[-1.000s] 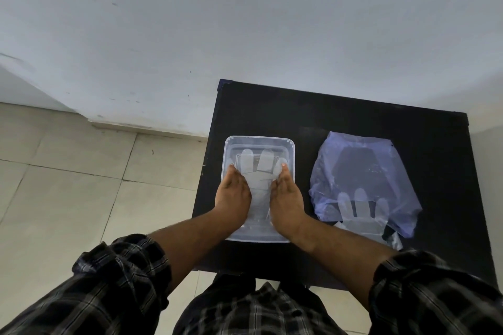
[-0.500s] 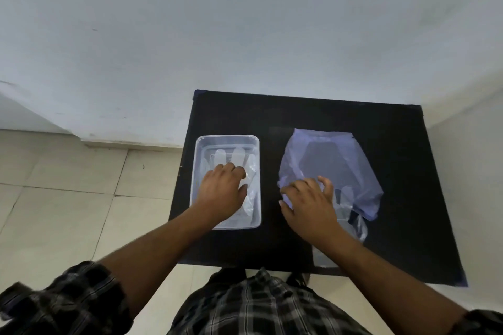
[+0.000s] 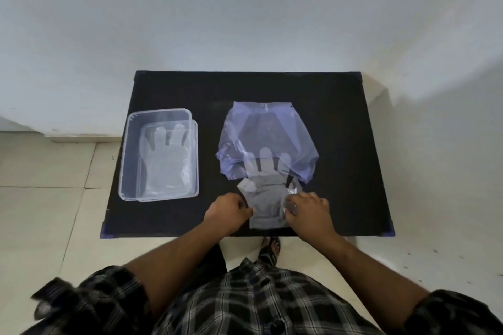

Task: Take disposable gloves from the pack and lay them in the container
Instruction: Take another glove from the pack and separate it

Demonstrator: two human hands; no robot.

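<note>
Left hand [image 3: 227, 211] pinches the near left edge of a glove [image 3: 268, 198] | right hand [image 3: 307, 209] pinches its right edge | glove lies flat on the black table [image 3: 174, 90], fingers tucked inside the bluish pack [image 3: 268, 133] | clear container [image 3: 130, 160] at left holds another glove [image 3: 163, 163], well apart.

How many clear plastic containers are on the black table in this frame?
1. The clear container sits at the table's left side with gloves laid inside; its doubled far rim might be a second nested container.
</note>
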